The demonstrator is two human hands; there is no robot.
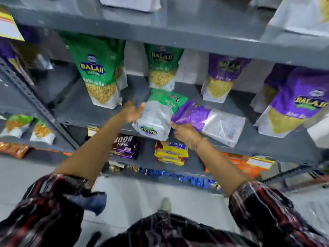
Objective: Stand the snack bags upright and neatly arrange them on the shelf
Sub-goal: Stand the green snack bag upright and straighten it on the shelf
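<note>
Task partly complete. Four bags stand upright toward the back and sides of the shelf (92, 113). Two remain flat at its front edge: green bag (158, 113), purple bag (204, 120). Left hand (131, 111) open beside the green bag; right hand (185, 132) loosely open under the purple one's end, grip not closed.

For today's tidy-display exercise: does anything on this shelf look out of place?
Yes. Two bags lie flat at the shelf's front: a green bag, upside down, and a purple bag beside it. The bags behind them stand upright.
</note>
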